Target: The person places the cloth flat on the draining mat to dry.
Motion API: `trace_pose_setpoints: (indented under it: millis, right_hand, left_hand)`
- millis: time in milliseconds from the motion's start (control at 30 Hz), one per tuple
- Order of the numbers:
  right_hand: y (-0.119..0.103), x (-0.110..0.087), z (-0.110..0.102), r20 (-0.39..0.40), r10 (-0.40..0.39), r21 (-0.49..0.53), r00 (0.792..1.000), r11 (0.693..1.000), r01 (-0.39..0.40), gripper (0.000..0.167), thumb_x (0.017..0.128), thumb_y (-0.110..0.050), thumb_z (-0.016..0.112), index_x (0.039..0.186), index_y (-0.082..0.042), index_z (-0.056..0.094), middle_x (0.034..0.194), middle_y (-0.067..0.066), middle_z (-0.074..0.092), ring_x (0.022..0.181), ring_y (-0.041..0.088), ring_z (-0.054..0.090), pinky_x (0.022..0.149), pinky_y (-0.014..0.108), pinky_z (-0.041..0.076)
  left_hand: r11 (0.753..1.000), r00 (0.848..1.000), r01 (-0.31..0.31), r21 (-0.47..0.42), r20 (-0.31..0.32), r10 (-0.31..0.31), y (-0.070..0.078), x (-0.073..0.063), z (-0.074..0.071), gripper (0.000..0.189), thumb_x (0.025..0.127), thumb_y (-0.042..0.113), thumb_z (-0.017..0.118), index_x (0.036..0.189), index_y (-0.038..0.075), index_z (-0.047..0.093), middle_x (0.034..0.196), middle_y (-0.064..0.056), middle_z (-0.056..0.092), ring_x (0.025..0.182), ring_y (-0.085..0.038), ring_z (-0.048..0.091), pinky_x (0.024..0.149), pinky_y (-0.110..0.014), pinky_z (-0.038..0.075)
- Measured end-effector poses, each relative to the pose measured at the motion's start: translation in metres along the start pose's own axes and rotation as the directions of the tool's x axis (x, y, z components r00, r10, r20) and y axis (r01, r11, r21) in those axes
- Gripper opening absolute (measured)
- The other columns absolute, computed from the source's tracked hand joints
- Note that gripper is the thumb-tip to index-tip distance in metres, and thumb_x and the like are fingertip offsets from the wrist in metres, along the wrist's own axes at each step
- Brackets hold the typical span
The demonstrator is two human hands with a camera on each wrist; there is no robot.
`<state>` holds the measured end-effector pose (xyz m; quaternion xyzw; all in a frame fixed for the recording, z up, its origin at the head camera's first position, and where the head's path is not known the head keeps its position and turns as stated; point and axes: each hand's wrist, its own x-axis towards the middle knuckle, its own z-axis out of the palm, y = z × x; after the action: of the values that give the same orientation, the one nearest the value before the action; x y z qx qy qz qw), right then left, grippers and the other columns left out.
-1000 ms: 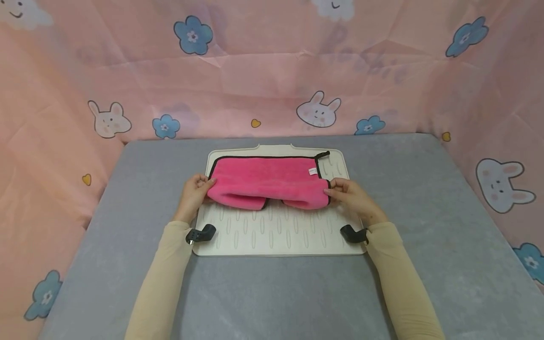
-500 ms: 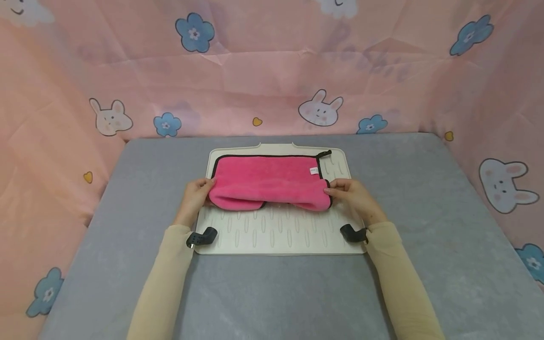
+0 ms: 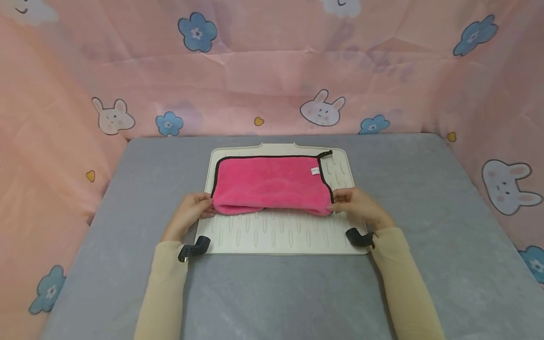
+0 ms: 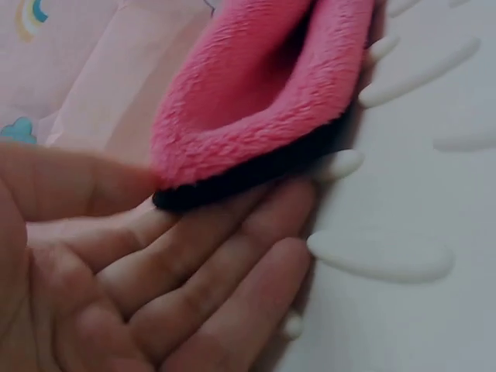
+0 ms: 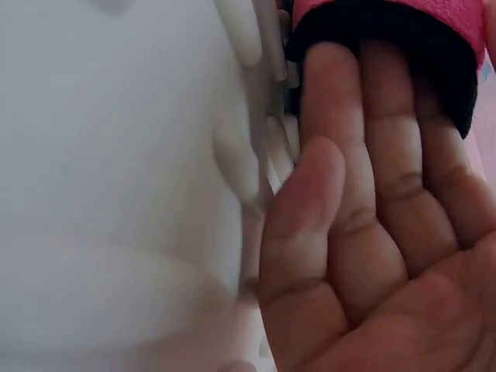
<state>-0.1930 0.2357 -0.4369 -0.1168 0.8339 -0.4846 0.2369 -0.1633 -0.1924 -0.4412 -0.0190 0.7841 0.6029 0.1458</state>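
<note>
A pink plush towel (image 3: 272, 184) with black edging lies folded over on a cream ridged tray (image 3: 272, 241). At its near left corner my left hand (image 3: 190, 215) pinches the folded edge, thumb above and fingers beneath, as the left wrist view shows. On the opposite side my right hand (image 3: 361, 206) holds the near right corner. In the right wrist view, the right fingers (image 5: 387, 139) reach under the black border, while most of the thumb is out of that view. A black hanging loop (image 3: 325, 154) and a white label (image 3: 315, 171) mark the towel's far right corner.
The tray rests on a grey covered table (image 3: 272, 297). Behind it hangs a pink curtain (image 3: 238, 85) printed with rabbits and flowers, which also closes in both sides. Black camera mounts (image 3: 194, 248) stick out from the wrists over the tray's lower corners.
Both hands have moved toward the near side with the towel's front fold. That fold now lies lower and flatter, and the right border runs straighter. The far edge has stayed about where it was.
</note>
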Motion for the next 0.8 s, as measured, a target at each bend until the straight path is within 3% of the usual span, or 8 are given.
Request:
trace_pose_setpoints:
  millis: [100, 233, 367, 567, 800]
  right_hand:
    - [0.001, -0.002, 0.0, 0.066, -0.019, 0.026, 0.998, 1.0, 0.017, 0.034, 0.083, -0.008, 0.07, 0.111, 0.009, 0.06, 0.092, 0.005, 0.066, 0.083, 0.011, 0.059, 0.078, 0.022, 0.045]
    - [0.003, -0.004, 0.0, 0.124, -0.058, 0.09, 0.991, 0.995, 0.047, 0.036, 0.082, 0.002, 0.068, 0.113, 0.015, 0.056, 0.095, 0.012, 0.066, 0.084, 0.011, 0.063, 0.078, 0.02, 0.049]
    - [0.004, -0.003, 0.001, 0.099, -0.063, 0.06, 0.993, 0.997, 0.058, 0.025, 0.084, 0.001, 0.067, 0.105, 0.012, 0.06, 0.093, 0.014, 0.067, 0.081, 0.011, 0.062, 0.073, 0.022, 0.049]
    - [0.002, -0.005, 0.003, 0.009, -0.071, 0.003, 0.997, 0.997, 0.071, 0.014, 0.088, -0.008, 0.065, 0.093, 0.005, 0.065, 0.082, 0.012, 0.064, 0.072, 0.017, 0.056, 0.067, 0.027, 0.045]
    - [0.003, -0.012, 0.006, -0.105, -0.113, 0.124, 0.988, 0.984, 0.126, 0.014, 0.094, -0.005, 0.056, 0.093, 0.009, 0.058, 0.083, 0.013, 0.061, 0.073, 0.018, 0.057, 0.069, 0.028, 0.047]
  left_hand:
    - [0.999, 0.997, -0.039, -0.002, 0.062, 0.039, -0.004, -0.004, -0.002, 0.03, 0.094, -0.002, 0.045, 0.118, -0.02, 0.047, 0.104, -0.027, 0.063, 0.086, -0.009, 0.063, 0.081, -0.026, 0.052]
    - [0.998, 0.996, -0.058, 0.025, 0.07, 0.056, -0.008, -0.006, -0.002, 0.034, 0.09, -0.005, 0.055, 0.12, -0.017, 0.046, 0.107, -0.025, 0.063, 0.086, -0.004, 0.061, 0.079, -0.02, 0.05]
    - [0.999, 0.999, -0.038, 0.023, -0.027, 0.039, -0.011, -0.007, 0.005, 0.03, 0.088, 0.001, 0.062, 0.112, -0.014, 0.052, 0.1, -0.02, 0.066, 0.081, -0.004, 0.062, 0.074, -0.018, 0.05]
    - [0.998, 0.984, -0.012, -0.062, -0.18, 0.001, -0.016, -0.005, 0.015, 0.021, 0.093, 0.008, 0.059, 0.1, -0.011, 0.057, 0.095, -0.021, 0.068, 0.076, -0.009, 0.065, 0.073, -0.023, 0.054]
    - [0.988, 0.975, -0.028, -0.153, -0.222, -0.007, -0.014, -0.005, 0.017, 0.02, 0.096, 0.007, 0.054, 0.103, -0.012, 0.054, 0.091, -0.016, 0.068, 0.07, -0.008, 0.065, 0.071, -0.024, 0.054]
